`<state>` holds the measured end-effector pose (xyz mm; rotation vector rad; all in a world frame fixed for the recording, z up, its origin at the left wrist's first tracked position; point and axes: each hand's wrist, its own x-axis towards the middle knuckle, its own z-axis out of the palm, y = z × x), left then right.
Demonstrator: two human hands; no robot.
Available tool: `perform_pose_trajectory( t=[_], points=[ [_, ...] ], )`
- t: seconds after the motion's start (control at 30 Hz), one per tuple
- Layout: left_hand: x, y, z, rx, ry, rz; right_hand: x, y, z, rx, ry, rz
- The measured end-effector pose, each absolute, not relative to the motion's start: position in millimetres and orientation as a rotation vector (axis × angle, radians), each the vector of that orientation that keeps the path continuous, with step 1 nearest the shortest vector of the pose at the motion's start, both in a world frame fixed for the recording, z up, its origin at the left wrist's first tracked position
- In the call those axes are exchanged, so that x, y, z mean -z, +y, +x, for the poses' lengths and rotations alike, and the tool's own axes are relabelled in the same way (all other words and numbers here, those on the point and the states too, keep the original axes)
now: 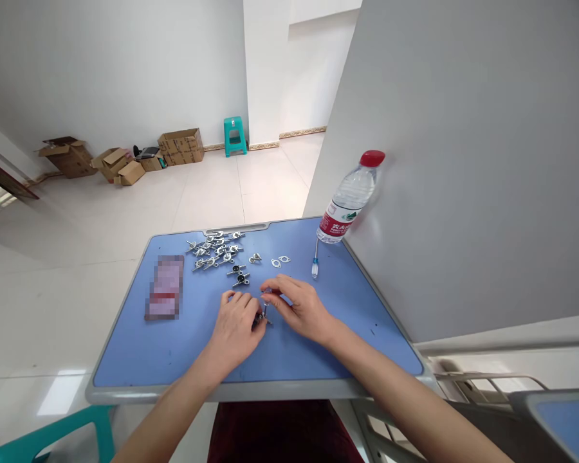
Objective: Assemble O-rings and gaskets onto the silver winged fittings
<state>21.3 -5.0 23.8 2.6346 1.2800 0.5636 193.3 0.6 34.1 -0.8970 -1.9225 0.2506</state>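
Note:
Low over the near middle of the desk, my left hand (236, 325) is closed on a small metal fitting (260, 317), mostly covered by the fingers. Just right of it, the thumb and fingers of my right hand (302, 307) pinch a small screwdriver (266, 306). Its thin shaft points down at the fitting, and its handle is largely hidden. Two fittings with dark round openings (241, 279) lie just beyond my hands. Farther off are a pair of small metal pieces (255, 258) and two flat oval plates with holes (280, 261).
A pile of metal fittings (217, 249) covers the desk's far left part. A blurred purple flat object (165, 287) lies at left. At right, a clear-handled screwdriver (315, 267) lies by a water bottle (350, 199) near the grey wall. Boxes (181, 146) and a green stool (234, 135) stand beyond.

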Motion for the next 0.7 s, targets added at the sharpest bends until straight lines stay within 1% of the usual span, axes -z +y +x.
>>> perform_pose_trajectory(
  t=[0.17,0.3,0.47,0.7],
  points=[
    [-28.5,-9.8,11.7,-0.522,1.280,2.558,-35.0,2.7,199.1,-0.302,-1.939,-0.850],
    [-29.0,-11.3,-0.5,-0.522,1.254,2.466,-36.0,1.3,199.1,-0.277,-1.961,-0.790],
    [-22.3,-6.5,-0.8,-0.537,1.183,2.497,-33.4,1.2,198.7,-0.257,-1.965,-0.787],
    [-19.9,-2.7,4.3,-0.565,1.176,2.475,-36.9,0.3,200.1,-0.315,-1.971,-0.772]
  ],
)
